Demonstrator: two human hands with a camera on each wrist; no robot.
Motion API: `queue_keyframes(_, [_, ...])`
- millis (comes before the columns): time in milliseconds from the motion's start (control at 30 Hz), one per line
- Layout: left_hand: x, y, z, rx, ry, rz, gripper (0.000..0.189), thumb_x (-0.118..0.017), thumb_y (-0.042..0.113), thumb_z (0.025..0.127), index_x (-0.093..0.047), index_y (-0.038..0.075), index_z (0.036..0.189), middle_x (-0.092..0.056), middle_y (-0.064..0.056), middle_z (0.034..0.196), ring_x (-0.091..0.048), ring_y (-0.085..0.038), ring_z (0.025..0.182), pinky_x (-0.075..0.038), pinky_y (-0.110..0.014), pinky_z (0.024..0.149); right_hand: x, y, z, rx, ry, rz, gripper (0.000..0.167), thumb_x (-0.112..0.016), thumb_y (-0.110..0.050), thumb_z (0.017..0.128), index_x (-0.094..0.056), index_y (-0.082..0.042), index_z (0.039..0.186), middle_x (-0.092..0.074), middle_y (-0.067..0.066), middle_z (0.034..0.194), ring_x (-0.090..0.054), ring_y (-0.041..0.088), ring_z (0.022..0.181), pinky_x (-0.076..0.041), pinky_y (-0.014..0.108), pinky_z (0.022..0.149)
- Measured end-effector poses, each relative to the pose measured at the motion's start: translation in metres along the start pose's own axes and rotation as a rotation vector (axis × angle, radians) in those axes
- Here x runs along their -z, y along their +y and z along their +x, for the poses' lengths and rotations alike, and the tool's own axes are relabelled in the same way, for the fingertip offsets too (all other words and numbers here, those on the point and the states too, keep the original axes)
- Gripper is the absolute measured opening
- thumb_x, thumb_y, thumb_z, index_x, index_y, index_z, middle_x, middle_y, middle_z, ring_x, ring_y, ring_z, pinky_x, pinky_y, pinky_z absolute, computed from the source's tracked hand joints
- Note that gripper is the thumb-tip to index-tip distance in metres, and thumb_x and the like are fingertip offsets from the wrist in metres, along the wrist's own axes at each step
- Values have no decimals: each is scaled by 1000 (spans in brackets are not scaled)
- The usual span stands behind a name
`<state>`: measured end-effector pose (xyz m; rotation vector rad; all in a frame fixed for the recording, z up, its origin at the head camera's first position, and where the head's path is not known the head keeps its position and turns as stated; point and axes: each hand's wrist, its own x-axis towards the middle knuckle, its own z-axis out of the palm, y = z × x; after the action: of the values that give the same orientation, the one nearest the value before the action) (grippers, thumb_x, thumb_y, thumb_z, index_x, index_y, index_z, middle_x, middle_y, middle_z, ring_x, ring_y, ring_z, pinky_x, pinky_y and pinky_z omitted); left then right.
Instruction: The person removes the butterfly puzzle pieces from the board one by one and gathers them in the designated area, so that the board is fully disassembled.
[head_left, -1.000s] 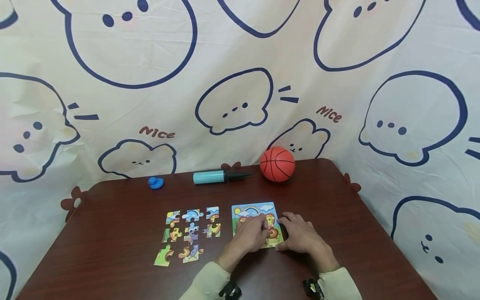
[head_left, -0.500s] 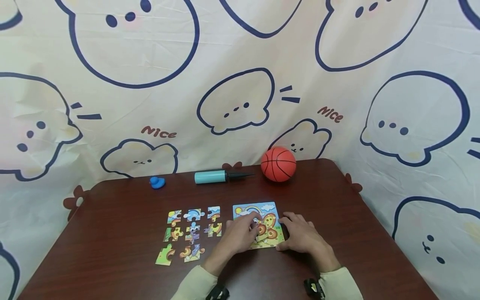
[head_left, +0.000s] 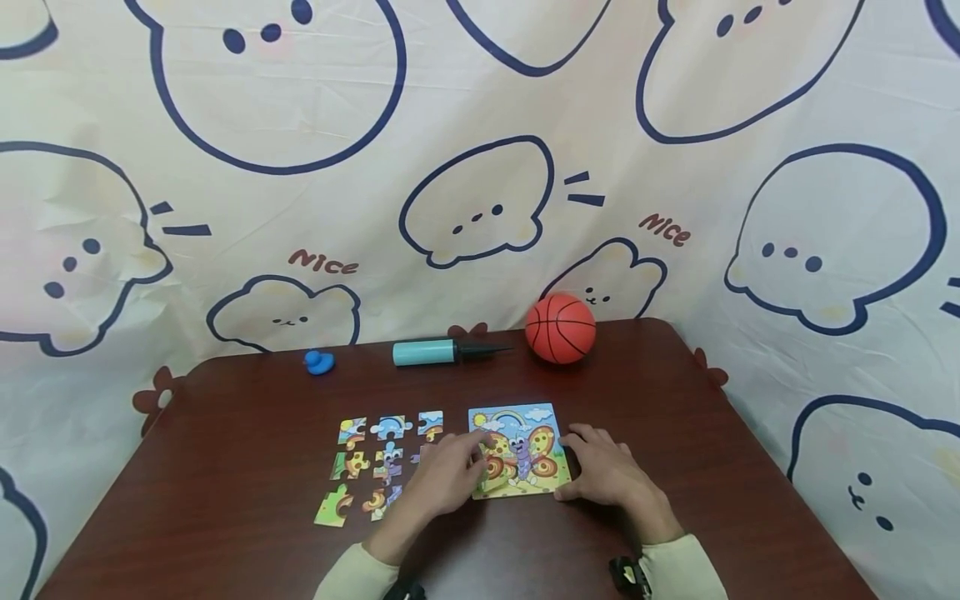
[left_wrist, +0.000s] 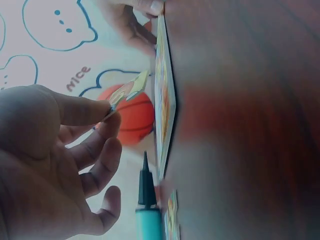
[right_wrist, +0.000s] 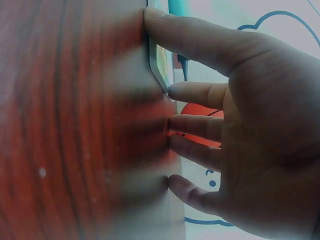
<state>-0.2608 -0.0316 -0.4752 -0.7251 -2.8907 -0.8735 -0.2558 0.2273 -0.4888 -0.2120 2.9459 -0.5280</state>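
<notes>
My left hand (head_left: 450, 473) pinches a small jigsaw piece (left_wrist: 131, 89) between thumb and forefinger, at the left edge of the puzzle board (head_left: 519, 421). In the left wrist view that piece is tilted, raised off the board's surface. A butterfly picture under a rainbow covers the flat board. At its right side rests my right hand (head_left: 606, 468), thumb by the near corner and forefinger along the edge, the other fingertips (right_wrist: 175, 181) down on the table. Left of the board lie several loose jigsaw pieces (head_left: 352, 465) in rows, some partly hidden by my left hand and forearm.
Along the back of the dark wooden table (head_left: 225, 467) lie a blue toy duck (head_left: 319, 362), a teal hand pump (head_left: 424, 352) with a black nozzle, and a red toy basketball (head_left: 560, 328). A printed cloth (head_left: 465, 100) hangs behind and around the table.
My left hand has moved left from over the board to its left edge, pinching the jigsaw piece and uncovering the butterfly. My right hand stays in place. The head view has shifted slightly.
</notes>
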Motion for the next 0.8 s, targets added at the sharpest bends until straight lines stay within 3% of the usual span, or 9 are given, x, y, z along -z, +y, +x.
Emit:
queue_keyframes(233, [17,-18,-10,47,-35,-7,17,-63,19,92,-66,22,109,-62,15,76,-52,-2,67,-28,-34,69,-2,-2,1,-17,-2,-1,80,-86,-50,62,-60,-17,129,-46,8,145,-41,30,132,-35,60,98])
queue_keyframes(367, [24,-29,-17,74,-77,5,16,-64,20,92,-66,22,107,-61,14,78,-51,-3,68,-33,-32,68,-1,-3,1,-19,-2,0,80,-86,-50,62,-60,-16,129,-46,8,145,-41,30,132,-35,60,98])
queue_keyframes(533, [32,-40,-24,92,-164,-45,16,-62,16,92,-66,19,107,-65,8,81,-54,-5,67,-41,-29,61,0,-3,1,-18,-3,5,80,-86,-49,62,-59,-16,129,-46,9,145,-41,31,132,-35,60,97])
queue_keyframes(800, [36,-50,-31,105,-193,-35,18,-63,11,90,-68,16,106,-61,8,77,-49,-7,63,-39,-27,57,0,-2,0,-15,-11,5,79,-86,-50,63,-59,-16,129,-45,9,146,-41,31,132,-35,61,97])
